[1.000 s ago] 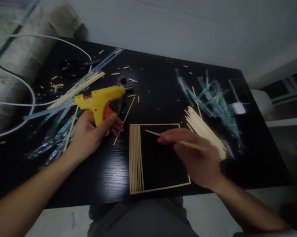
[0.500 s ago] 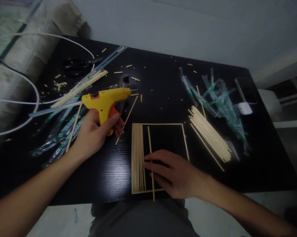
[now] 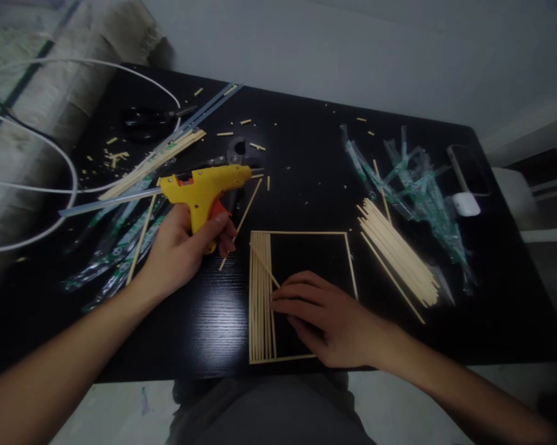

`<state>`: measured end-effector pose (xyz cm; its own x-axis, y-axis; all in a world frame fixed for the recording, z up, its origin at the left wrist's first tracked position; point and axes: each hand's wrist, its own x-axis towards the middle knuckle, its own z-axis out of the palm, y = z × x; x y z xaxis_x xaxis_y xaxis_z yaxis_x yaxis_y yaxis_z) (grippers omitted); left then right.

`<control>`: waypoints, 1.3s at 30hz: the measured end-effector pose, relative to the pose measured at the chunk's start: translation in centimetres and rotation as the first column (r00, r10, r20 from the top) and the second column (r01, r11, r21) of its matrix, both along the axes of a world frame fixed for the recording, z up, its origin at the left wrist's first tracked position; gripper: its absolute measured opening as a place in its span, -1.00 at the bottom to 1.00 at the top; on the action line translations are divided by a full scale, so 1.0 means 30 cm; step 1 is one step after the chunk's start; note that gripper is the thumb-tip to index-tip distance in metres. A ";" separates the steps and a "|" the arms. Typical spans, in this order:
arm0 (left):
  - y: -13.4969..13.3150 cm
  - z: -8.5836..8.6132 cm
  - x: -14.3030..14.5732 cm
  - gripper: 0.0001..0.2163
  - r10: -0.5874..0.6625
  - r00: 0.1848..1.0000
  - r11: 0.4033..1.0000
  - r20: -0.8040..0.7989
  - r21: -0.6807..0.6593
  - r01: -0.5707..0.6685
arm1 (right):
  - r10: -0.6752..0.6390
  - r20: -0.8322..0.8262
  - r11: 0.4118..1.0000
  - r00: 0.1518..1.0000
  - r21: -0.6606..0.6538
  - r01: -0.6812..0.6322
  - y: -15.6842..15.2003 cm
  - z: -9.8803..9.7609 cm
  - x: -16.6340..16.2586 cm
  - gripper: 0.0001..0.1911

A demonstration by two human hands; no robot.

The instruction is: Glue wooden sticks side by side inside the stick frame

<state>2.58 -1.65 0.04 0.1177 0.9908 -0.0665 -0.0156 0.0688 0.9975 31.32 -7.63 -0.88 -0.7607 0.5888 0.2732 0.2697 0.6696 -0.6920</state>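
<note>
Black table [image 3: 491,321] supports a rectangular stick frame [image 3: 351,266] near its front edge; parallel sticks [image 3: 262,315] fill the frame's left portion. Left hand [image 3: 181,247]: curled around the handle of the yellow glue gun [image 3: 197,193]. Right hand [image 3: 327,315]: partly closed over the frame, gripping one loose stick [image 3: 265,266] slanted across the row. Crumpled clear wrappers [image 3: 420,182] lie at right; contents indiscernible.

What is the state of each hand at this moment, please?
Left hand: closed, holding the yellow glue gun by its handle.
Right hand: closed, holding one thin stick slanted across the row of sticks.
</note>
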 end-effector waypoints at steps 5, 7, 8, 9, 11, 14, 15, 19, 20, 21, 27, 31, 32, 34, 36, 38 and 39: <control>0.004 -0.001 -0.002 -0.62 0.003 0.999 1.000 -0.040 0.005 -0.003 | -0.032 0.022 0.999 0.999 -0.015 0.032 0.004 -0.006 -0.003 -0.69; 0.005 -0.001 -0.003 -0.60 -0.006 0.998 1.000 -0.056 0.000 0.006 | -0.063 0.020 0.998 0.998 -0.011 0.063 0.002 -0.014 -0.001 -0.73; 0.006 0.000 -0.004 -0.59 -0.012 0.998 1.000 -0.060 -0.005 0.011 | -0.078 0.017 0.997 0.997 -0.007 0.078 0.001 -0.019 0.000 -0.74; 0.006 0.000 -0.004 -0.59 -0.013 0.998 1.000 -0.062 -0.010 0.013 | -0.092 0.012 0.996 0.996 0.000 0.092 -0.001 -0.022 0.002 -0.76; 0.005 0.000 -0.004 -0.61 -0.011 0.998 1.000 -0.063 -0.014 0.010 | -0.116 0.009 0.993 0.993 0.016 0.116 -0.004 -0.027 0.004 -0.78; 0.004 0.001 -0.002 -0.65 0.003 0.997 1.000 -0.071 -0.005 -0.003 | -0.155 0.020 0.988 0.988 0.020 0.154 -0.008 -0.027 0.005 -0.79; 0.004 0.001 -0.002 -0.66 0.005 0.997 1.000 -0.079 -0.003 -0.005 | -0.161 0.021 0.987 0.987 0.021 0.161 -0.008 -0.027 0.004 -0.79; 0.006 0.002 -0.002 -0.62 -0.006 0.991 1.000 -0.134 -0.003 0.005 | -0.175 0.013 0.984 0.984 0.022 0.175 -0.013 -0.032 -0.005 -0.80; 0.006 0.002 -0.003 -0.61 -0.006 0.990 1.000 -0.143 -0.001 0.006 | -0.178 0.013 0.984 0.984 0.017 0.177 -0.014 -0.034 -0.009 -0.80; 0.007 0.001 -0.004 -0.60 -0.006 0.989 1.000 -0.148 0.002 0.006 | -0.181 0.013 0.983 0.983 0.009 0.181 -0.015 -0.036 -0.014 -0.80; 0.007 0.000 -0.004 -0.61 -0.012 0.990 1.000 -0.139 0.002 0.012 | -0.212 0.001 0.976 0.977 -0.050 0.212 -0.021 -0.033 -0.038 -0.80; 0.004 -0.002 -0.002 -0.62 -0.016 0.992 1.000 -0.122 0.011 0.017 | -0.290 0.017 0.953 0.957 -0.087 0.290 -0.020 -0.014 -0.042 -0.78; 0.004 -0.002 -0.003 -0.63 -0.014 0.993 1.000 -0.115 0.011 0.016 | -0.325 0.033 0.940 0.945 -0.103 0.327 -0.019 -0.009 -0.043 -0.78; 0.004 -0.001 -0.004 -0.67 -0.015 0.994 1.000 -0.108 0.009 0.016 | -0.380 0.076 0.913 0.922 -0.130 0.387 -0.017 -0.005 -0.043 -0.76; 0.003 0.000 -0.005 -0.69 -0.024 0.993 1.000 -0.119 0.008 0.025 | -0.386 0.118 0.907 0.915 -0.131 0.400 -0.014 -0.007 -0.045 -0.73; 0.002 0.003 -0.005 -0.68 -0.033 0.990 0.999 -0.137 0.006 0.034 | -0.351 0.154 0.925 0.924 -0.099 0.367 -0.011 -0.015 -0.046 -0.68; 0.001 0.004 -0.005 -0.67 -0.032 0.989 0.999 -0.142 0.006 0.033 | -0.328 0.174 0.936 0.929 -0.075 0.345 -0.009 -0.020 -0.047 -0.66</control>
<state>2.43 -1.63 0.15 0.1400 0.9872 -0.0762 0.1284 0.0582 0.9900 29.92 -7.90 -1.47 -0.5413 0.8358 0.0921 0.5768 0.4488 -0.6826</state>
